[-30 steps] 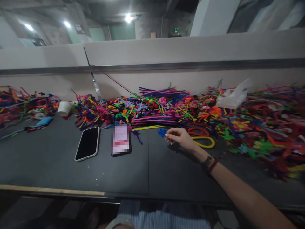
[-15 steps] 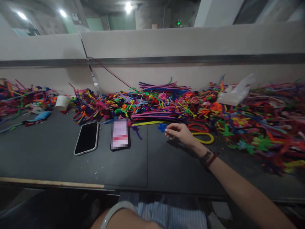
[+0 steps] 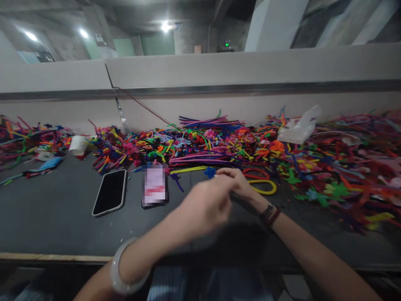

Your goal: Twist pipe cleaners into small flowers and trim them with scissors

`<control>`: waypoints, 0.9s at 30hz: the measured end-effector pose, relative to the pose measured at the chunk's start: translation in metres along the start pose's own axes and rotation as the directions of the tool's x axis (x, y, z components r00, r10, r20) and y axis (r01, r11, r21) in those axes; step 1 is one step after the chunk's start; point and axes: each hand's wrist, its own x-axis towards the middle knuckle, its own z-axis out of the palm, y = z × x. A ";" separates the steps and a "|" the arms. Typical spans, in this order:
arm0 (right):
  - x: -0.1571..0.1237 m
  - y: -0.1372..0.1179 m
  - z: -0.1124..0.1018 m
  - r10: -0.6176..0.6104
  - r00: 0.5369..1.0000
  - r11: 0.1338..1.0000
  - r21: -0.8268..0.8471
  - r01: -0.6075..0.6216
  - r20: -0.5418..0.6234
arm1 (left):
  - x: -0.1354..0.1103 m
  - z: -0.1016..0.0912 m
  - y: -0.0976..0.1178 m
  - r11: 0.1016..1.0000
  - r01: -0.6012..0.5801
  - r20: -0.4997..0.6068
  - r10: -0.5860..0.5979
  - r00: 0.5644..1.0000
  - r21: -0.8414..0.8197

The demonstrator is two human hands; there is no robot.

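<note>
My right hand (image 3: 236,183), wearing a dark bracelet and a red beaded one, is closed with its fingertips pinching a small blue pipe-cleaner flower (image 3: 210,172) just above the table. In front of it and partly covering it is my left hand (image 3: 208,205), with a pale bangle on that wrist. Its fingers look curled but are smeared by motion, and whatever they hold is hidden. Just behind my right hand lie a yellow pipe-cleaner loop (image 3: 270,187) and a red loop (image 3: 255,172).
Piles of colourful pipe cleaners (image 3: 138,146) run along the back partition. On the dark table (image 3: 75,225) lie a phone with a dark screen (image 3: 109,192) and a lit phone (image 3: 154,186). A paper cup (image 3: 77,145) and a white plastic bag (image 3: 297,130) sit among the piles.
My left hand has risen from below the table edge and moved up and right to my right hand. My right hand still holds the blue flower. The camera view has tilted slightly up.
</note>
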 end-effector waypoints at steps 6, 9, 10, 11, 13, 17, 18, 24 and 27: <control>0.001 0.003 0.000 -0.009 1.000 1.000 0.007 0.009 0.014 | 0.061 -0.042 -0.011 0.993 0.058 0.014 -0.056 0.998 -0.099; 0.001 0.002 0.000 -0.014 1.000 1.000 -0.001 0.014 0.020 | 0.066 -0.041 -0.020 0.963 0.150 0.118 -0.126 0.985 -0.224; 0.001 0.002 0.000 -0.013 1.000 1.000 -0.004 0.013 0.022 | 0.065 -0.039 -0.022 0.949 0.173 0.133 -0.142 0.981 -0.263; 0.001 0.002 0.000 -0.011 1.000 1.000 -0.009 0.011 0.029 | 0.063 -0.036 -0.025 0.937 0.188 0.135 -0.154 0.979 -0.296; 0.001 0.002 0.000 -0.008 0.999 1.000 -0.016 0.008 0.048 | 0.058 -0.032 -0.028 0.921 0.198 0.118 -0.168 0.979 -0.335; 0.001 0.003 0.000 -0.002 0.997 1.000 -0.012 0.003 0.080 | 0.054 -0.029 -0.031 0.930 0.175 0.055 -0.166 0.985 -0.323; 0.001 0.003 0.001 0.002 0.997 1.000 -0.008 -0.001 0.083 | 0.054 -0.030 -0.031 0.936 0.167 0.046 -0.161 0.986 -0.310; 0.001 0.008 0.007 0.010 0.995 1.000 -0.014 -0.008 0.096 | 0.053 -0.027 -0.037 0.940 0.145 0.026 -0.145 0.989 -0.309; 0.000 0.008 0.008 -0.010 0.996 0.997 -0.069 0.016 0.094 | 0.053 -0.027 -0.041 0.937 0.141 0.017 -0.143 0.990 -0.321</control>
